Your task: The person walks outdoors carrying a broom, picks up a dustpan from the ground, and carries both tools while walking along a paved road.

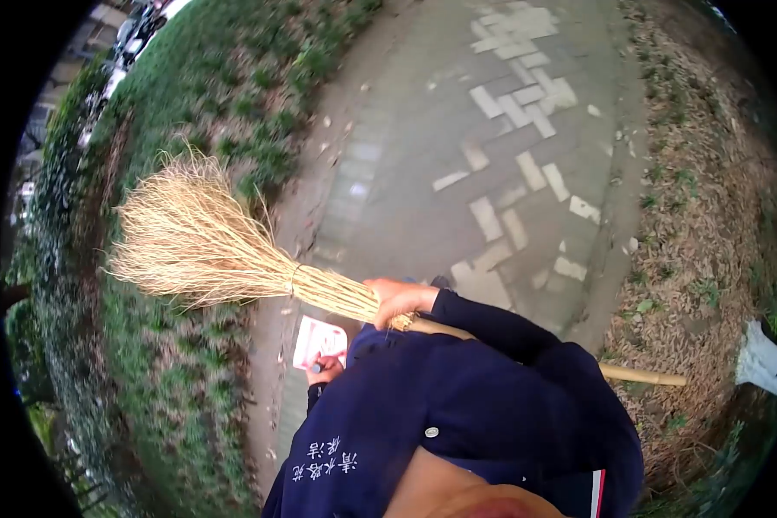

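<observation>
Near the centre of the view, one hand (pixel 399 300) was clenched in a firm grip around a straw broom (pixel 233 250), where the bound bristles met the handle. The image appeared rotated, so whether this was the left or the right hand could not be told. The broom's pale bristle head fanned out toward nine o'clock, over the edge of a grass verge (pixel 190 406), while its bamboo handle (pixel 643 376) ran toward four o'clock, passing behind the dark navy sleeve (pixel 509 332) and showing again beyond it. At about seven o'clock from the first hand, the other hand (pixel 326 369) grasped a small pink-and-white paper packet (pixel 319 341), held just beside the jacket front. The navy jacket (pixel 457 423) carried white embroidered characters near six o'clock. A grey brick path (pixel 492 155) stretched toward twelve o'clock, with paler bricks set among the dark ones. Dry leaf litter (pixel 708 216) covered the ground at three o'clock, with a white bag (pixel 764 363) lying on it.
</observation>
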Motion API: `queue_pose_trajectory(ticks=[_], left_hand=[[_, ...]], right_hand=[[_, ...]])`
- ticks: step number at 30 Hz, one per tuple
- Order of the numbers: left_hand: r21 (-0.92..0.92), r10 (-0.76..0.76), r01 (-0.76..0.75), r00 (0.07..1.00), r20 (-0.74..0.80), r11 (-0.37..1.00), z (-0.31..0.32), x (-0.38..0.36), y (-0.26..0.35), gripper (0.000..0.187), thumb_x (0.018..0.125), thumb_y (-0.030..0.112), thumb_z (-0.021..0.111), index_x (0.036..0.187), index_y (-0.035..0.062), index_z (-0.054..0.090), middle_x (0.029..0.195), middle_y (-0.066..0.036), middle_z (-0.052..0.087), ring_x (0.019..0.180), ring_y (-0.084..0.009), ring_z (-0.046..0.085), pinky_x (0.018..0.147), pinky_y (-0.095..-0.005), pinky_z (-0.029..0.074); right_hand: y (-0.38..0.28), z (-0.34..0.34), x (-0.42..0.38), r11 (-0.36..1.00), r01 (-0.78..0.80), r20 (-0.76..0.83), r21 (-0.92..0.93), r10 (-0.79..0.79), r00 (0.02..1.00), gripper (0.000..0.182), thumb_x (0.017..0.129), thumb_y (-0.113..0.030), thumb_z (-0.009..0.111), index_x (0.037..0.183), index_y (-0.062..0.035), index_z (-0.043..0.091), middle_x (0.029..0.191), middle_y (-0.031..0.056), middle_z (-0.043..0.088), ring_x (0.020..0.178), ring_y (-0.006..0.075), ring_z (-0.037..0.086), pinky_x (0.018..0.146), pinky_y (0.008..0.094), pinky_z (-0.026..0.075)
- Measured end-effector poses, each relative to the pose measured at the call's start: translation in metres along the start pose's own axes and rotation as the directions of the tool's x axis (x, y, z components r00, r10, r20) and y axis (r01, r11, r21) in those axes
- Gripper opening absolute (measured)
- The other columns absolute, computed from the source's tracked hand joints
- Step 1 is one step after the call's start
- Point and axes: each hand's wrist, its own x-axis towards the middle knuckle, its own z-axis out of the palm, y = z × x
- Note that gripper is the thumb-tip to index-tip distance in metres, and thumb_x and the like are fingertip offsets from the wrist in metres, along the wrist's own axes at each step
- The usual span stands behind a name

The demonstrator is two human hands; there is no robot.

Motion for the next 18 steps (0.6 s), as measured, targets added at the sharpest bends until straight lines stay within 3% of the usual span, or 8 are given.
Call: queue_pose_trajectory(ticks=[3, 5, 6, 8, 9, 10, 12, 18], left_hand=[[0.234, -0.017, 0.003, 0.998, 0.057, 0.972, 0.049, 0.037, -0.051, 0.039, 0.08, 0.018, 0.061, 0.056, 0.0169, 0.029, 0.05, 0.005, 0.033, 0.043, -0.0126, 0.03, 0.046, -0.0278, 0.029], [0.263, -0.03, 0.019, 0.999, 0.036, 0.965, 0.081, 0.095, -0.074, 0.04, 0.081, 0.019, 0.06, 0.056, 0.0176, 0.029, 0.05, 0.006, 0.032, 0.044, -0.0129, 0.031, 0.046, -0.0283, 0.029], [0.453, -0.021, -0.034, 0.993, 0.116, 0.891, 0.09, 0.14, -0.078, 0.04, 0.082, 0.02, 0.059, 0.056, 0.0181, 0.029, 0.051, 0.006, 0.033, 0.046, -0.0128, 0.033, 0.047, -0.0283, 0.029], [0.33, -0.261, 0.242, 0.965, 0.013, 0.912, 0.163, 0.156, -0.115, 0.038, 0.087, 0.022, 0.056, 0.056, 0.0182, 0.035, 0.055, 0.005, 0.038, 0.052, -0.0122, 0.041, 0.049, -0.0275, 0.033], [0.236, -0.173, 0.201, 0.976, -0.134, 0.951, 0.181, 0.215, -0.115, 0.038, 0.088, 0.019, 0.055, 0.058, 0.0167, 0.031, 0.052, 0.004, 0.032, 0.046, -0.0162, 0.039, 0.05, -0.0344, 0.034], [0.225, -0.018, 0.058, 0.984, -0.178, 0.973, 0.247, 0.178, -0.173, 0.036, 0.086, 0.016, 0.057, 0.059, 0.0154, 0.032, 0.051, 0.003, 0.033, 0.045, -0.015, 0.039, 0.046, -0.032, 0.033], [-0.015, -0.165, 0.166, 0.961, -0.224, 0.986, 0.33, 0.189, -0.234, 0.027, 0.08, 0.014, 0.06, 0.061, 0.0147, 0.042, 0.052, 0.004, 0.039, 0.044, -0.0117, 0.038, 0.043, -0.0245, 0.032], [0.273, -0.065, 0.08, 0.996, -0.065, 0.959, 0.57, 0.204, -0.4, 0.019, 0.065, 0.009, 0.066, 0.071, 0.0151, 0.048, 0.057, 0.006, 0.044, 0.047, -0.01, 0.043, 0.045, -0.025, 0.025]], right_hand=[[-0.011, -0.09, -0.027, 0.989, 0.041, -0.059, 0.141, -0.033, 0.998, 0.055, 0.053, -0.007, 0.076, 0.103, 0.0004, 0.054, 0.093, 0.0094, 0.063, 0.089, 0.0177, 0.06, 0.077, 0.0298, 0.048], [0.012, -0.146, -0.038, 0.958, 0.089, -0.117, 0.273, -0.058, 0.991, 0.057, 0.054, -0.006, 0.076, 0.106, 0.0006, 0.054, 0.095, 0.0071, 0.063, 0.091, 0.0145, 0.058, 0.077, 0.0289, 0.047], [0.028, -0.177, -0.044, 0.935, 0.118, -0.144, 0.333, -0.073, 0.987, 0.058, 0.056, -0.006, 0.076, 0.109, 0.0009, 0.054, 0.097, 0.0059, 0.063, 0.093, 0.013, 0.057, 0.077, 0.0286, 0.047], [0.016, -0.249, -0.074, 0.966, 0.158, -0.258, 0.206, -0.102, 0.961, 0.069, 0.061, -0.007, 0.079, 0.124, 0.0015, 0.05, 0.1, 0.0054, 0.062, 0.098, 0.0115, 0.055, 0.081, 0.0275, 0.047], [0.027, -0.281, -0.081, 0.91, 0.171, -0.293, 0.377, -0.058, 0.954, 0.067, 0.063, -0.003, 0.078, 0.123, 0.001, 0.05, 0.099, 0.0057, 0.061, 0.094, 0.0114, 0.057, 0.077, 0.0267, 0.048], [0.009, -0.316, -0.095, 0.858, 0.121, -0.315, 0.498, 0.049, 0.948, 0.062, 0.065, 0.001, 0.075, 0.122, 0.0006, 0.05, 0.096, 0.0067, 0.062, 0.084, 0.0119, 0.061, 0.07, 0.0268, 0.051], [0.012, -0.393, -0.114, 0.893, 0.017, -0.431, 0.449, 0.2, 0.88, 0.058, 0.065, 0.002, 0.072, 0.118, 0.0017, 0.05, 0.088, 0.0085, 0.062, 0.069, 0.0149, 0.064, 0.059, 0.0283, 0.054], [-0.008, -0.6, -0.202, 0.788, 0.19, -0.676, 0.586, 0.346, 0.651, 0.049, 0.067, 0.003, 0.067, 0.112, 0.0009, 0.048, 0.078, 0.0118, 0.06, 0.056, 0.0205, 0.063, 0.05, 0.0331, 0.054]])
